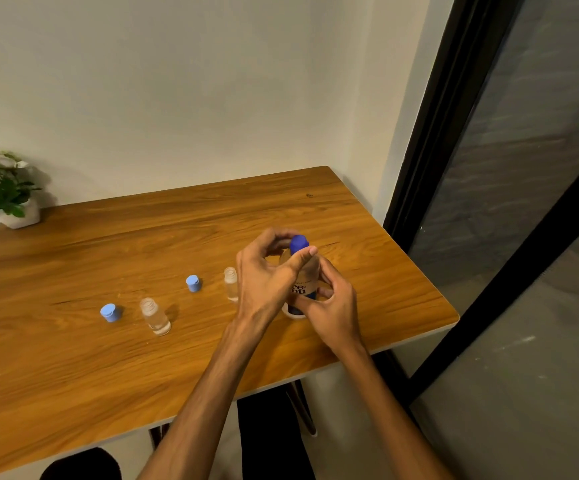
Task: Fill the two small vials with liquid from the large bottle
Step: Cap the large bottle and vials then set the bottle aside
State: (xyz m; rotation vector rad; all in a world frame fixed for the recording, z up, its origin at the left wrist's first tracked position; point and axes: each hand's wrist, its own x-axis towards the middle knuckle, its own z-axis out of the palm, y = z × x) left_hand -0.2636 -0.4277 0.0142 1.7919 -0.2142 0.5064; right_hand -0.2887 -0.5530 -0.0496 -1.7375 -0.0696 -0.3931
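The large bottle (302,289) stands upright on the wooden table (73,358), near its right edge, dark blue cap (298,243) on top. The left hand (267,275) curls round that cap, thumb laid across the front of it. The right hand (333,306) grips the bottle low down, fingers wrapped round the label; only the dark letters "re" and "nu" show between the hands, the rest is covered. Just left of the bottle stands one open vial (230,284), half hidden by the left hand. A light blue cap (193,283) sits beside it. Further left is the second open vial (155,317), with another light blue cap (110,312) beside it. A white flower pot (4,188) sits at the far left corner.
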